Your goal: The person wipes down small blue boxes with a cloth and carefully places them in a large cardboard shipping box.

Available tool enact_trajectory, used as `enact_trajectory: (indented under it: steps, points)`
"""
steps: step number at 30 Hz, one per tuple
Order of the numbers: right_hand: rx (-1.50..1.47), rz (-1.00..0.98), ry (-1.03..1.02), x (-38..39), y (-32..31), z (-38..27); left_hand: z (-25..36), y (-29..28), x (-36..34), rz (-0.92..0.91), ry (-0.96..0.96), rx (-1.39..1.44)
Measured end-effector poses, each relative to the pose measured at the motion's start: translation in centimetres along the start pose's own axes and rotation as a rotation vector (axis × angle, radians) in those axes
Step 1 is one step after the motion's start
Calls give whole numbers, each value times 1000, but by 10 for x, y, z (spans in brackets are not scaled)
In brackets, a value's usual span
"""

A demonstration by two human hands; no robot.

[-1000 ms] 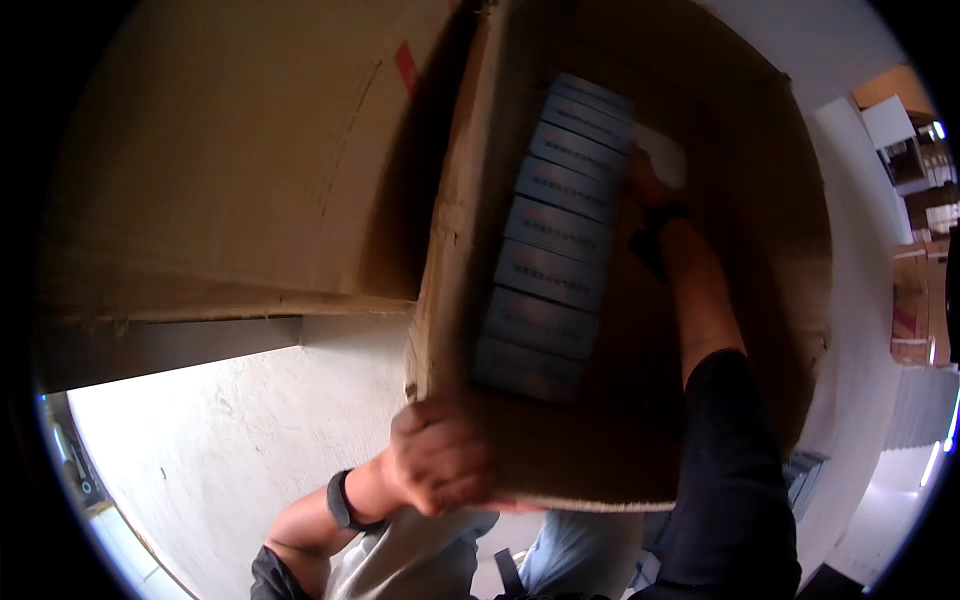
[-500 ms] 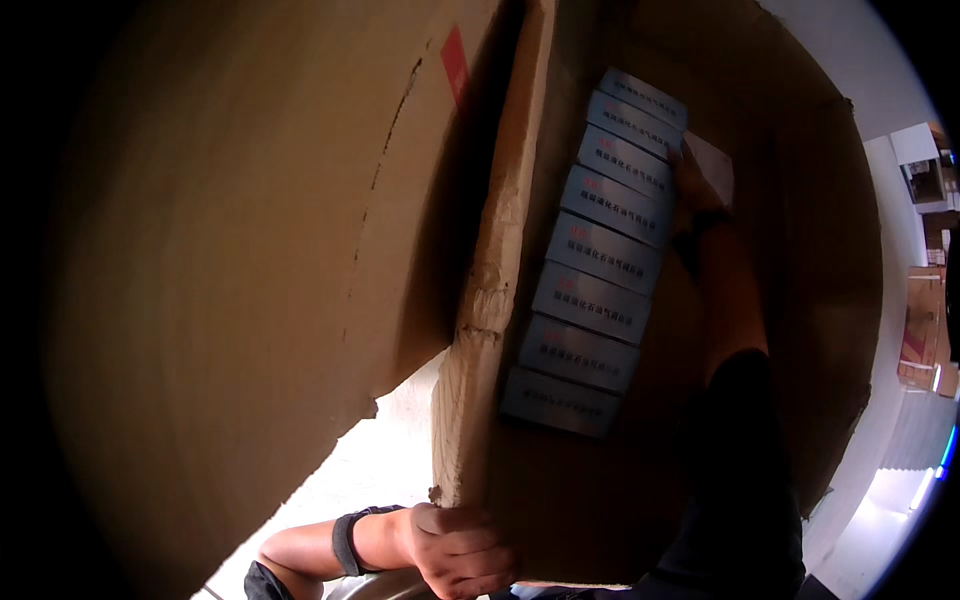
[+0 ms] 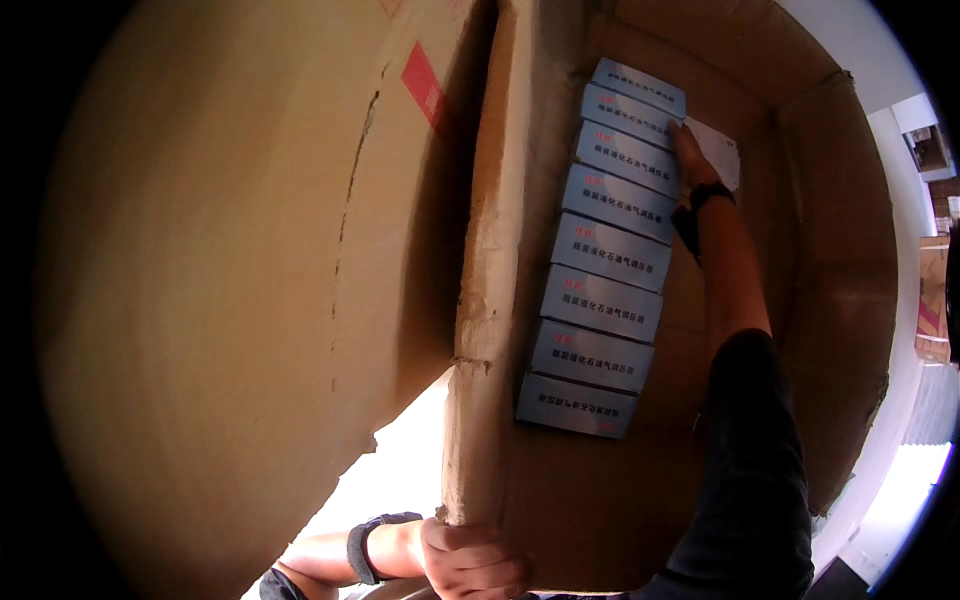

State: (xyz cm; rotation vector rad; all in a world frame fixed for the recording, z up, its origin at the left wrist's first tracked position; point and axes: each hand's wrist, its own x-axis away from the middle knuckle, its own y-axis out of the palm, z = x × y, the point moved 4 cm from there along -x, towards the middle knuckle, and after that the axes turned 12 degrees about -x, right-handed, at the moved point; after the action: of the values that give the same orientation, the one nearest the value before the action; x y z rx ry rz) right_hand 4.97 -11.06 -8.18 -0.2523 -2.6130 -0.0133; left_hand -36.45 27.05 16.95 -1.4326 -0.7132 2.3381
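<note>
A large cardboard carton (image 3: 610, 530) stands before me, its inside showing. At its near left corner my left hand (image 3: 470, 562) is closed over the carton's edge. Along the inner left side runs a row of several small blue-grey boxes (image 3: 605, 245), lined up from near to far with printed faces showing. My right arm reaches deep into the carton. My right hand (image 3: 697, 165) lies against the right ends of the boxes near the far end, fingers stretched out and partly hidden. Beside it is a flat whitish piece (image 3: 722, 147).
A big cardboard flap (image 3: 220, 250) with a red mark fills the left. The carton's right wall (image 3: 840, 270) rises beyond my right arm. Other cardboard boxes (image 3: 932, 300) stand at the far right, beside a pale wall.
The view has shifted slightly, and the carton's inside looks brighter. My left hand keeps its grip on the edge; my right hand stays against the far boxes.
</note>
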Motion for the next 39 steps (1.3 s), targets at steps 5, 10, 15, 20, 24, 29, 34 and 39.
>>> enact_trajectory:
  steps: [5, 10, 15, 20, 24, 29, 34, 39]
  points:
    - [-6, 112, 8, 9, 3, -1, -1, -1, 7, 61, 5, -5]
    - [56, 53, -20, 6, 5, -4, -7, 0, 10, 115, -3, 11]
    - [56, -12, -63, 3, 9, -5, -15, -3, 3, 134, -9, 22]
    - [39, 24, -46, 3, 7, -2, -8, -3, 1, 54, 20, 14]
    - [-1, 2, -77, -11, 3, -5, 6, 5, 12, 90, 21, -3]
    - [79, 145, -152, -46, -6, -10, 11, 10, 22, 130, 34, -31]
    - [343, 174, -424, -75, 4, -11, 4, 9, 14, 137, 13, -27]
    - [528, 135, -421, -84, 3, -8, -3, 8, 6, 153, 9, -13]
